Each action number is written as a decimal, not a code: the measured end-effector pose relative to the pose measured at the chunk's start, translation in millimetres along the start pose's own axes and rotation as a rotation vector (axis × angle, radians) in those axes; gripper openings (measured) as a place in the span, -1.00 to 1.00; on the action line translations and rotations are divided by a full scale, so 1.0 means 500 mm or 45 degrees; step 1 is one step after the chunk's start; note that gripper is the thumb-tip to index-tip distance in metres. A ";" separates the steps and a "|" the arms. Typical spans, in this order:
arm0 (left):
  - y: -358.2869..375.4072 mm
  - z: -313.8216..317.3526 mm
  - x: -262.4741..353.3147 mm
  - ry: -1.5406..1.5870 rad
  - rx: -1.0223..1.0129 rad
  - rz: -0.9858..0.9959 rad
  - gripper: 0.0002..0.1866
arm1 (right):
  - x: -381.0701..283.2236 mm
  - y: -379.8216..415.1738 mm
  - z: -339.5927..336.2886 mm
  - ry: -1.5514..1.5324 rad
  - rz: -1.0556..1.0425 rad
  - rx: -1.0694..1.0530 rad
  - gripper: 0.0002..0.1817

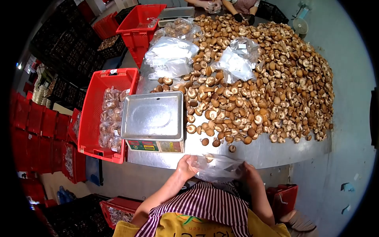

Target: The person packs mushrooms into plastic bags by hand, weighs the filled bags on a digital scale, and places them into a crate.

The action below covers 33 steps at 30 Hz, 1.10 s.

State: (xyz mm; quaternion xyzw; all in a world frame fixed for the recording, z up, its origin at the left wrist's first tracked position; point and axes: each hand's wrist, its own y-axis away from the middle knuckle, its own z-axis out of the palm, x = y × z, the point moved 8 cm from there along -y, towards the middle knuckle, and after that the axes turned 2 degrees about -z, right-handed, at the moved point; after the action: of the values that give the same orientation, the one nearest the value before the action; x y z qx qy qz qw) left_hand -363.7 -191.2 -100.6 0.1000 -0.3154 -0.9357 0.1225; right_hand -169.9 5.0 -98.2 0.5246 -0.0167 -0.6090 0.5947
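A clear plastic bag (221, 169) is stretched between my two hands at the table's front edge. My left hand (187, 166) is closed on one end of it, and my right hand (248, 172) grips the other. A mushroom (209, 157) shows at the bag's upper left, close to my left fingers. Just beyond the bag, a few loose mushrooms (232, 148) lie on the metal table (276, 154). Past them spreads a large heap of brown-capped mushrooms (276, 79). Left of the heap stands a scale with a flat metal pan (153, 114).
Packed bags of mushrooms (110, 114) fill one side of a red crate (89, 118) left of the scale. Stacks of plastic bags (169, 55) lie farther back, with more bags (235, 65) on the heap. At the far edge, other people's hands (244, 18) work.
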 end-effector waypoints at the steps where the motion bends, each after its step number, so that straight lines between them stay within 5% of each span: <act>1: 0.001 -0.028 0.005 -0.137 0.278 0.037 -0.63 | 0.000 0.002 0.019 -0.273 0.008 -0.065 -0.59; 3: 0.019 -0.002 -0.008 -0.103 0.322 0.009 -0.57 | 0.005 -0.019 0.028 -0.596 -0.123 -0.178 -0.38; 8: 0.002 -0.023 -0.033 -0.109 0.360 -0.016 -0.42 | 0.093 -0.054 -0.020 -0.888 -0.096 -0.022 -0.47; 10: -0.019 -0.016 -0.037 -0.102 -0.164 -0.143 -0.41 | 0.106 -0.058 -0.021 -0.944 -0.103 0.000 -0.53; 11: -0.027 -0.056 -0.026 -0.255 0.225 -0.040 -0.44 | 0.110 -0.060 -0.015 -0.972 -0.051 0.017 -0.53; 18: -0.104 -0.067 0.075 -0.564 0.604 0.247 -0.50 | 0.124 -0.206 -0.003 -1.104 0.118 0.068 -0.57; 25: -0.282 0.069 0.104 -0.865 0.461 0.305 -0.52 | 0.041 -0.216 -0.047 -1.112 0.003 0.405 -0.58; 26: -0.294 0.081 0.091 -0.922 0.423 0.190 -0.57 | 0.027 -0.210 -0.075 -1.116 0.007 0.406 -0.58; 28: -0.310 0.141 0.052 -0.805 0.359 0.260 -0.51 | -0.037 -0.210 -0.107 -1.320 -0.106 -0.072 -0.49; 29: -0.315 0.158 0.036 -0.875 0.309 0.151 -0.48 | -0.129 -0.163 -0.047 -1.140 -0.222 0.205 -0.40; 33: -0.344 0.161 0.008 -0.834 0.254 0.103 -0.44 | -0.269 -0.190 -0.061 -0.931 -0.414 0.177 -0.36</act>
State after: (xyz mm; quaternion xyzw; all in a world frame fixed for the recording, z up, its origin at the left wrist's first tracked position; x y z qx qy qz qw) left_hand -417.3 -14.3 -144.1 -0.2070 -0.4317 -0.8770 0.0414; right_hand -251.6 151.0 -89.8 0.3082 -0.1850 -0.8390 0.4085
